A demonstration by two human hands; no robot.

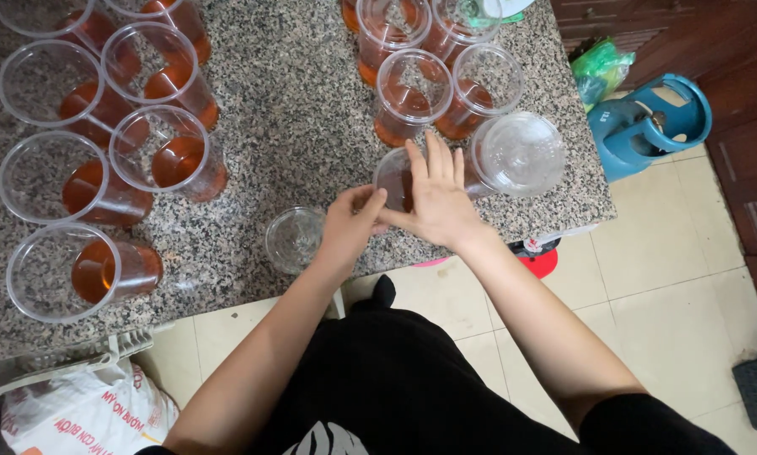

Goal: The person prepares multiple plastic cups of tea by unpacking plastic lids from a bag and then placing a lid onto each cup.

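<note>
A clear plastic cup [394, 173] with a little amber drink stands near the front edge of the speckled granite counter [294, 109]. My right hand [437, 198] lies flat over its top, fingers together, pressing on it. At the cup's left side, my left hand [351, 223] pinches the rim with thumb and fingers. Whether a lid is under my right palm is hidden. A loose clear dome lid [295, 238] lies on the counter just left of my left hand. To the right stands a cup with a dome lid on it [517, 154].
Several open cups of amber drink [109, 160] crowd the counter's left side, and more [437, 67] stand behind the cup I hold. A blue gas cylinder [644, 122] and green bag [601, 67] sit on the tiled floor at right. A printed white sack [83, 413] lies bottom left.
</note>
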